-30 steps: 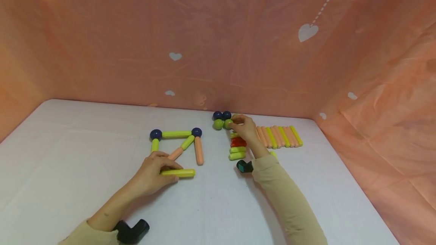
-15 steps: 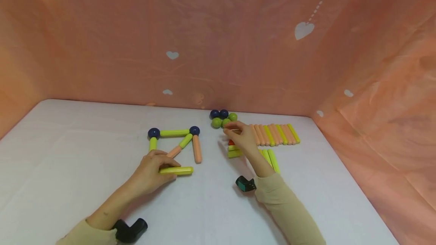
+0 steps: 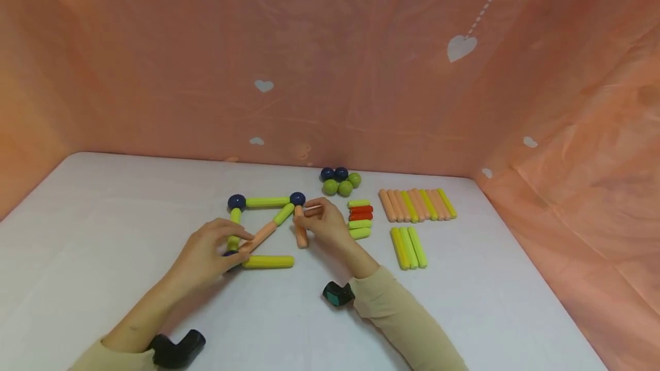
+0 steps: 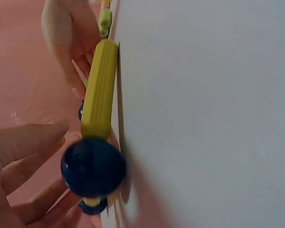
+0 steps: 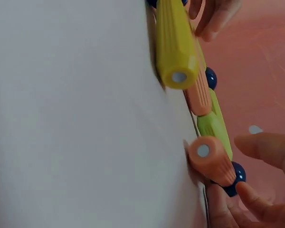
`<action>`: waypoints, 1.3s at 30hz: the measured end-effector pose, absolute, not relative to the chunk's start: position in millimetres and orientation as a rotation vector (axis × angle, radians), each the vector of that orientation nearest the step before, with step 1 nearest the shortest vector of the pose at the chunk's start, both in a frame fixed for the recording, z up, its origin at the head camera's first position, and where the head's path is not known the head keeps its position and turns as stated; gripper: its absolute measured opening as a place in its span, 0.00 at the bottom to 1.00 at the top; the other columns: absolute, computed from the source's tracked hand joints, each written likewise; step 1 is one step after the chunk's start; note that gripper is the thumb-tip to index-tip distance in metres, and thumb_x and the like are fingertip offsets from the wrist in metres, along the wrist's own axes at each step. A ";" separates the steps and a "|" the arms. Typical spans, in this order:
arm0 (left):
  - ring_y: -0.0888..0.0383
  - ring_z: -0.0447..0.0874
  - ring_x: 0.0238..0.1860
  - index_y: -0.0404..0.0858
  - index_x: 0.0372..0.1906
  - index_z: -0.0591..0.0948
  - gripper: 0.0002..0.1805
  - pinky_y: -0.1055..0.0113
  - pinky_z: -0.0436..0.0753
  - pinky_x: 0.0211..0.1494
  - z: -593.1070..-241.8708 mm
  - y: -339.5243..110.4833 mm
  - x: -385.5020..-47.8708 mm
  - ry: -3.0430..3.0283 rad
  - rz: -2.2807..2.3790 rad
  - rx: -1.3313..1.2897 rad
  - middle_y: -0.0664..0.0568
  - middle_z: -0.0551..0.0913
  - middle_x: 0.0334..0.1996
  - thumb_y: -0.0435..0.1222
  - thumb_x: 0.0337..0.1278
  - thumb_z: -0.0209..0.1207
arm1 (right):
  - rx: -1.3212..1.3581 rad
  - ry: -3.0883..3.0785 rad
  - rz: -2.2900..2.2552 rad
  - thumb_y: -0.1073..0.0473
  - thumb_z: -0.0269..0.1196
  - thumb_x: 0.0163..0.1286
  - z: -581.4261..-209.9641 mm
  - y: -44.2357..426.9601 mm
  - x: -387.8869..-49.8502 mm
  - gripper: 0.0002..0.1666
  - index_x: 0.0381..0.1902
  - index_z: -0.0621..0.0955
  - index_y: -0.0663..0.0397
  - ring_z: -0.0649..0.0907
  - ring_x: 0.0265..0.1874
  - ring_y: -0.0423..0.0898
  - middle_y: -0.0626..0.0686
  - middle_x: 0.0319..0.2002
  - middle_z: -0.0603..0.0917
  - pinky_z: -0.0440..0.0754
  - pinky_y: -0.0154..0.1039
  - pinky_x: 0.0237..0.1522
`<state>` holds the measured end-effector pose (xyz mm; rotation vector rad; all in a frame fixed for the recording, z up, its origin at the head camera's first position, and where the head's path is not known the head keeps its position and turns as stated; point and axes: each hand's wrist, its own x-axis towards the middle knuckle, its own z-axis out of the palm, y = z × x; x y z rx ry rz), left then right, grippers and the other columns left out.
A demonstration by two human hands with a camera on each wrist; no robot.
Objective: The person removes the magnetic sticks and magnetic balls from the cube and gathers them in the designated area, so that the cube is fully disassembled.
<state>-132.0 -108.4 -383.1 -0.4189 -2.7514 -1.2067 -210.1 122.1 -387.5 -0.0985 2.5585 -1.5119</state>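
L hand: thumb & fingers parted, loosely bent, astride the lower-L navy ball and low end of the diagonal; gap betw. thumb & fingers, no firm hold seen; light contact, can't tell. R hand: thumb & fingers also apart, either side of the peach stick near its top; touch unclear, no clamp seen.

Frame itself lies flat on bench, L of ctr. Peach stick runs down from upper-R navy ball, lower end free. Diagonal = peach piece + green piece, end to end. Yellow stick meets lower-L ball, R end free. Top green stick joins upper-R ball to upper-L navy ball.

Handling (my est.): light, stiff, prob. hard plastic; pale discs in stick ends look like magnets, so joints likely swivel or snap. Balls glossy, apt to slip/roll; ribbed sticks shd grip better. Best hold: stick mid-length, across ribs; steady ball w/ other hand. Not fragile; joints the weak pt.

Further out, R: loose navy balls, green balls, short sticks, yellow-green trio, long row.
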 end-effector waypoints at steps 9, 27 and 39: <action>0.38 0.81 0.46 0.39 0.43 0.85 0.18 0.45 0.80 0.48 -388.5 -118.8 -129.8 -2.820 -1.291 -0.357 0.32 0.71 0.54 0.36 0.42 0.73 | -0.047 2.630 -1.425 0.58 0.68 0.59 -389.1 112.9 -215.9 0.20 0.46 0.75 0.59 0.77 0.32 0.44 0.56 0.37 0.81 0.75 0.30 0.29; 0.46 0.81 0.42 0.39 0.45 0.85 0.20 0.53 0.81 0.43 -387.1 -118.9 -130.4 -2.905 -1.354 -0.266 0.33 0.72 0.53 0.38 0.42 0.73 | -0.077 2.681 -1.388 0.56 0.65 0.64 -391.7 120.4 -219.5 0.14 0.44 0.78 0.57 0.77 0.32 0.45 0.56 0.37 0.81 0.74 0.31 0.32; 0.46 0.81 0.43 0.38 0.46 0.85 0.21 0.51 0.80 0.44 -386.0 -116.1 -131.7 -2.920 -1.349 -0.250 0.33 0.73 0.53 0.39 0.43 0.73 | -0.153 2.696 -1.418 0.55 0.63 0.65 -388.0 127.1 -214.2 0.17 0.50 0.83 0.56 0.77 0.33 0.43 0.54 0.35 0.82 0.74 0.31 0.35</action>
